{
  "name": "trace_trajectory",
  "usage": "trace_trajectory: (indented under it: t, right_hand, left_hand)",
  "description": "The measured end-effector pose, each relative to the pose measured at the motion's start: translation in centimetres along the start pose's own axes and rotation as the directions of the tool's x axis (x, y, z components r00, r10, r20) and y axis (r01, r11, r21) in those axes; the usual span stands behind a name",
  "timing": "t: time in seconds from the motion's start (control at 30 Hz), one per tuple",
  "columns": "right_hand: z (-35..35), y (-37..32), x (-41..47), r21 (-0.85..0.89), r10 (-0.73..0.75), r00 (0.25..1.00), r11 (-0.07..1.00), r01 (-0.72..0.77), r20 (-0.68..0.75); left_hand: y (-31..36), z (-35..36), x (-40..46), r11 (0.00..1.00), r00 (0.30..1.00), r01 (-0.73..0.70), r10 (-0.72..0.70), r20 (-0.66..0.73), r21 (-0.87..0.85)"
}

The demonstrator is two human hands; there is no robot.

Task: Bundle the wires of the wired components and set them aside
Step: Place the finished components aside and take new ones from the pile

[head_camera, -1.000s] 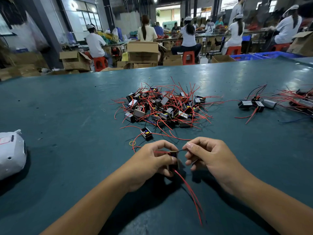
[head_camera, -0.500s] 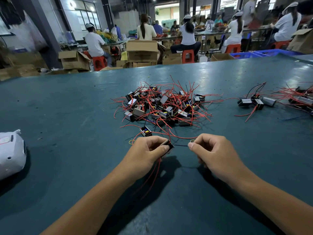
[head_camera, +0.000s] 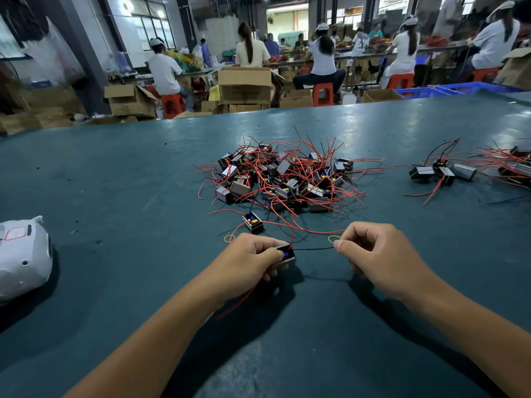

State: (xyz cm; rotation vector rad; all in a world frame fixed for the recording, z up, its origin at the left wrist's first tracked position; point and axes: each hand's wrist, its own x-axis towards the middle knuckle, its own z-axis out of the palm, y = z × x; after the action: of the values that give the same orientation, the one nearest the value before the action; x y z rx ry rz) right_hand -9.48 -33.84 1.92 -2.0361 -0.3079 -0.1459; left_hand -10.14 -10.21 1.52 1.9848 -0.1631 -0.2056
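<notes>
My left hand (head_camera: 253, 258) grips a small black boxed component (head_camera: 286, 255) just above the green table (head_camera: 115, 196). A thin black wire (head_camera: 314, 249) runs taut from it to my right hand (head_camera: 370, 249), which pinches its far end. Red wires (head_camera: 238, 303) from the same component trail back under my left wrist. Beyond my hands lies a heap of like components tangled in red wires (head_camera: 283, 179). One single component (head_camera: 253, 222) sits between heap and hands. Yellow rubber bands lie by my left hand (head_camera: 228, 239) and by my right thumb (head_camera: 333, 239).
A group of components with gathered wires (head_camera: 442, 172) lies at the right, with more red-wired ones (head_camera: 514, 168) at the right edge. A white plastic bag (head_camera: 23, 257) sits at the left edge. People work at benches beyond the table's far edge, among cardboard boxes (head_camera: 244, 84).
My hands have drawn apart, and the black wire between them is now stretched straight. The red wires swung from my right side to under my left wrist.
</notes>
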Motion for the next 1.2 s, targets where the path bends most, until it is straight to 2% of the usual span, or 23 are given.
trace_trajectory:
  t: [0.27,0.53,0.6,0.7,0.83,0.93,1.1,1.2]
  right_hand:
    - [-0.3,-0.2,0.2,-0.035,-0.034,0.999,0.999,0.033,-0.021]
    - [-0.4,0.1,0.4,-0.081,-0.027,1.0,0.996,0.026,-0.013]
    - [-0.5,0.2,0.4,-0.112,-0.043,0.999,0.993,0.04,-0.029]
    - [-0.5,0.3,0.5,-0.16,-0.065,0.997,0.985,0.057,-0.049]
    - [-0.6,0.5,0.7,-0.146,-0.056,0.997,0.988,0.048,-0.056]
    - [-0.7,0.5,0.7,-0.039,-0.003,1.0,0.999,0.004,0.007]
    - [-0.4,0.3,0.5,0.026,0.004,0.994,1.0,-0.007,0.106]
    - [-0.5,0.2,0.5,0.047,0.01,0.986,0.999,-0.018,0.167]
  left_hand:
    - [-0.2,0.0,-0.3,1.0,1.0,-0.008,0.008,0.011,-0.006]
    - [-0.1,-0.2,0.0,0.997,0.999,0.029,-0.03,0.018,0.072]
    - [-0.1,-0.5,0.0,0.988,1.0,-0.017,0.016,0.008,0.152]
    - [-0.1,-0.8,-0.1,0.907,0.992,-0.12,0.124,0.016,0.405]
    - [0.3,-1.1,-0.3,0.859,0.985,-0.171,0.147,0.087,0.482]
    - [0.4,-1.9,-0.4,0.843,0.983,-0.179,0.136,0.121,0.507]
    - [0.5,-3.0,-0.5,0.814,0.985,-0.163,0.105,0.134,0.557]
    - [0.5,-2.8,-0.6,0.791,0.979,-0.204,0.172,0.109,0.577]
